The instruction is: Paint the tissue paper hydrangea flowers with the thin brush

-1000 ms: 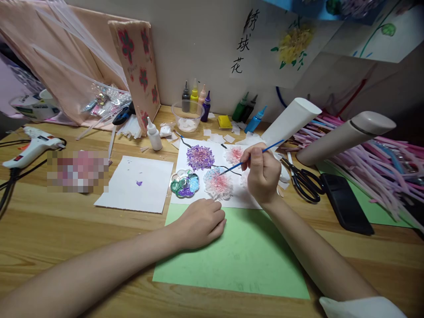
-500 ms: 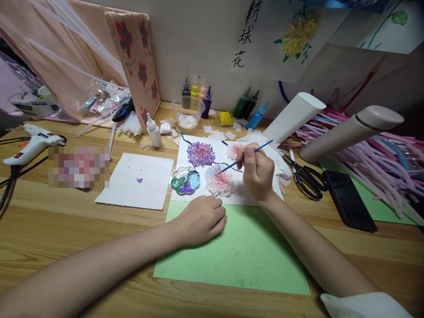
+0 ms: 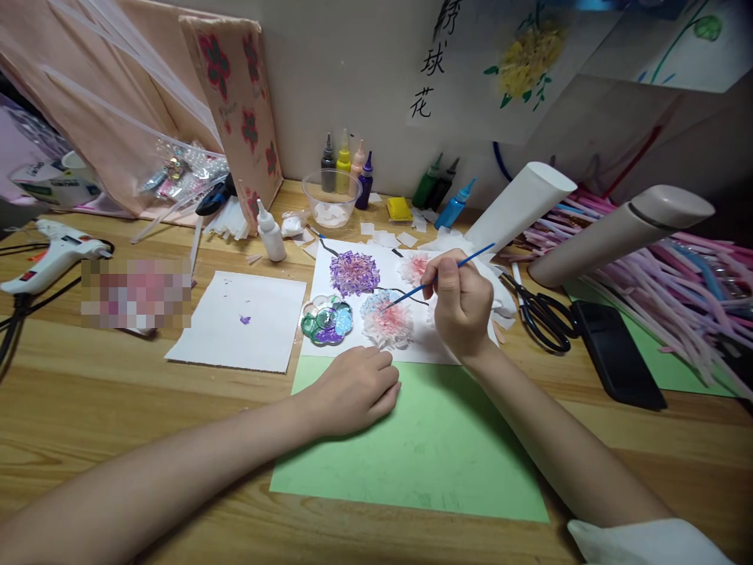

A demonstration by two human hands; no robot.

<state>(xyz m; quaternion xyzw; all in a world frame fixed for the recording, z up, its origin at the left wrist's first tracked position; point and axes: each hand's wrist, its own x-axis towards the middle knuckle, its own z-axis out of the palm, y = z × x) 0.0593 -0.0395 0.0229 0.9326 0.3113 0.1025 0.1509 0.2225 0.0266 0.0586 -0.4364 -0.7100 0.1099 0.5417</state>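
My right hand (image 3: pixel 462 306) pinches a thin blue paintbrush (image 3: pixel 462 264). The brush tip touches a paper flower (image 3: pixel 388 320), pink in the middle, pale blue at its upper left and white at its lower edge. My left hand (image 3: pixel 358 390) lies with curled fingers at the lower edge of the white sheet (image 3: pixel 329 263), over a green sheet (image 3: pixel 412 447); nothing shows in it. Left of the flower is a flower-shaped paint palette (image 3: pixel 327 320) with green, purple and blue paint. A purple flower (image 3: pixel 354 272) and a pink flower (image 3: pixel 415 268), partly behind my right hand, are above.
Left lie a paint-marked white paper (image 3: pixel 238 337) and a hot glue gun (image 3: pixel 56 255). Behind stand a white bottle (image 3: pixel 271 234), a clear bowl (image 3: pixel 331 200) and several paint bottles. Black-handled scissors (image 3: pixel 544 318), a phone (image 3: pixel 617 353) and a grey bottle (image 3: pixel 617 235) are on the right.
My right hand has shifted slightly right and the brush tip slightly left, still on the flower. My left hand stays in place. The whole view has moved a little.
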